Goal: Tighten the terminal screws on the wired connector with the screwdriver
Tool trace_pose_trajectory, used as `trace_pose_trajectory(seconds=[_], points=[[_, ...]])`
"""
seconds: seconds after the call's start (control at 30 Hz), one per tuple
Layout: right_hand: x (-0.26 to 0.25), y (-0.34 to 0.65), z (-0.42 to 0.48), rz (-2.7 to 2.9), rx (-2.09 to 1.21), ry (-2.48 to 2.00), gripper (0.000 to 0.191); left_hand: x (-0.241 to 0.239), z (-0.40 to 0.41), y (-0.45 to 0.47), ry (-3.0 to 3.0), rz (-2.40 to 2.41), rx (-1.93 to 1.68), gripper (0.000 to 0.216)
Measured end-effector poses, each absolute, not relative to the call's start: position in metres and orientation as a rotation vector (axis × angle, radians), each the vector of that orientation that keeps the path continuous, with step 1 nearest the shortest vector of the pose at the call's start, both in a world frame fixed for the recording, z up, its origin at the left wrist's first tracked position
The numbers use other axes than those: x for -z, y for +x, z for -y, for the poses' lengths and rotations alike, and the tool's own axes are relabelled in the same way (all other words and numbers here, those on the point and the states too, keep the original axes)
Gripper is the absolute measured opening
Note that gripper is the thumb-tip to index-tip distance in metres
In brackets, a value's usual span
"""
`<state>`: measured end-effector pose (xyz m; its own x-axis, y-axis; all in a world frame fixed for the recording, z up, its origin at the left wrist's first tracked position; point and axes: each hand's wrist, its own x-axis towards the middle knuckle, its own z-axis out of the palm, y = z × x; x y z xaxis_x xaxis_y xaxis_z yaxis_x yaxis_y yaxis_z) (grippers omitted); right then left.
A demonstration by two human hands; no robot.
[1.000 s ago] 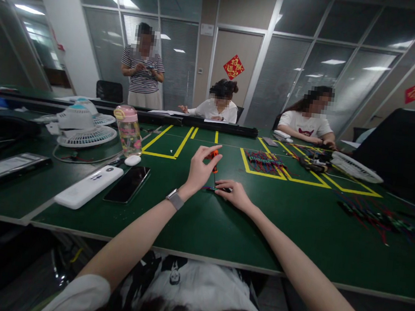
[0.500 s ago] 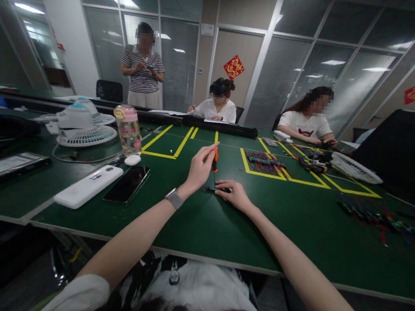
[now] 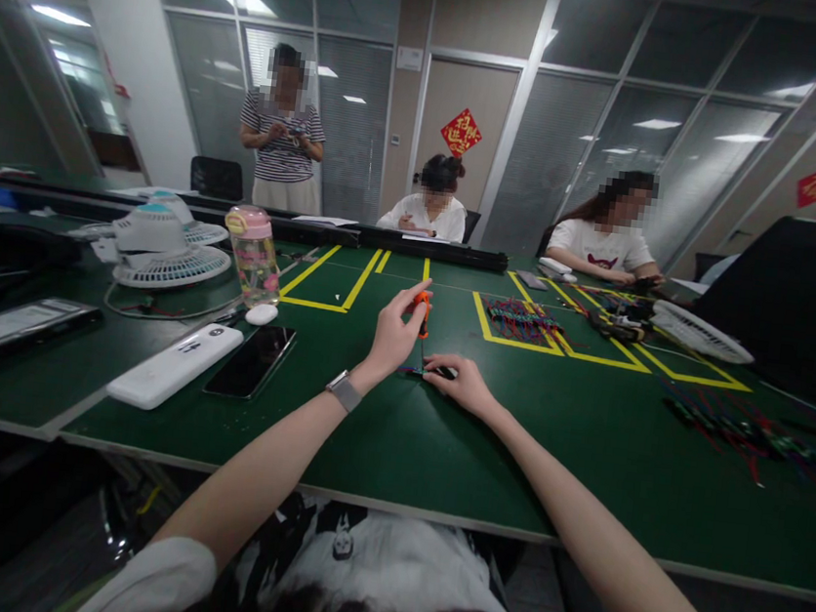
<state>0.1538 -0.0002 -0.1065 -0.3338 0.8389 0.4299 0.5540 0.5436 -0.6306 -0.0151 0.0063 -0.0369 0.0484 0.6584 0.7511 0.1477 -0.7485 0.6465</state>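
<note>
My left hand [image 3: 391,334] pinches the orange handle of a small screwdriver [image 3: 422,319], held upright with its thin shaft pointing down. The tip meets a small dark terminal part with coloured wires [image 3: 424,372] lying on the green table [image 3: 392,442]. My right hand [image 3: 459,381] presses down on that part, fingers lying close together over it. A watch with a grey strap sits on my left wrist.
To the left lie a black phone [image 3: 251,361], a white power bank [image 3: 174,365], a white mouse [image 3: 261,314], a pink-lidded bottle [image 3: 254,255] and a desk fan [image 3: 156,248]. Wire bundles [image 3: 522,318] fill a yellow-taped box. Three people are across the table.
My left fingers have shifted around the screwdriver handle as it turns; the tool stays upright in place. My right hand has not moved.
</note>
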Motion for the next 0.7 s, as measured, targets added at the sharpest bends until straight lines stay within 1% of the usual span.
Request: trace_pose_trajectory(seconds=[0.17,0.37,0.57,0.7], points=[[0.1081,0.1538,-0.0007,2.028,-0.469,-1.121,0.014,0.035,-0.0033,-0.0162,2.033,-0.954,-1.817,0.028],[0.1098,0.1538,-0.0024,2.024,-0.468,-1.106,0.013,0.0357,-0.0044,-0.0161,2.017,-0.805,-1.765,0.036],[0.1089,0.1529,-0.0015,2.011,-0.48,-1.125,0.013,0.0353,-0.0017,-0.0163,2.051,-0.937,-1.85,0.025],[0.1093,0.1532,-0.0017,2.021,-0.471,-1.118,0.014,0.0345,-0.003,-0.0165,2.038,-0.879,-1.777,0.033]])
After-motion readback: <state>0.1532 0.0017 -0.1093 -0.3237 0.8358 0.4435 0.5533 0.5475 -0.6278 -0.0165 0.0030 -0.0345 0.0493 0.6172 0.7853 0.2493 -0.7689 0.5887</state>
